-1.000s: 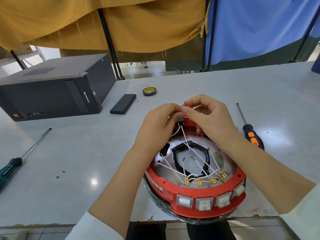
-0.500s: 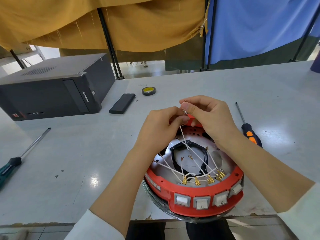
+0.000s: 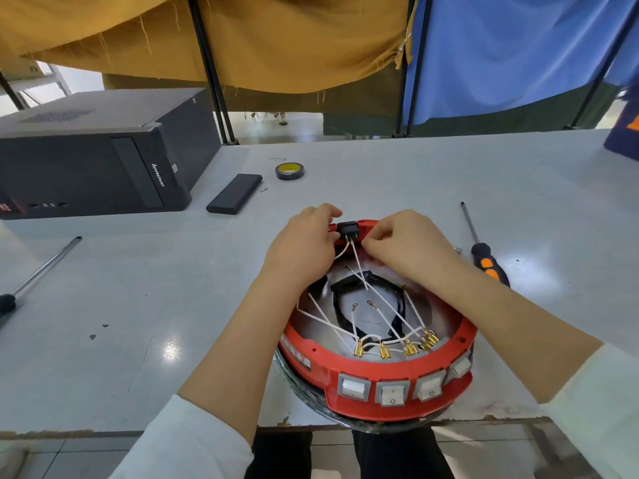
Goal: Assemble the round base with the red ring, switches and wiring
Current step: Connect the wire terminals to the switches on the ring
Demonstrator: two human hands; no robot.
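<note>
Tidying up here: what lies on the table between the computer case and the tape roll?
In the head view, a flat black bar and a tiny screw lie between computer case and tape roll.

My left hand [image 3: 304,243] covers the far-left arc of the red ring [image 3: 390,406], and my right hand [image 3: 408,247] hides the far-right arc. My fingertips are curled out of sight against the black switch [image 3: 346,228], so I cannot tell what they pinch. The left screwdriver [image 3: 41,267] runs off the frame's edge at its handle. The PC case [image 3: 86,160] is cut off at left. The switches' [image 3: 392,392] markings are too small to read fully.
</note>
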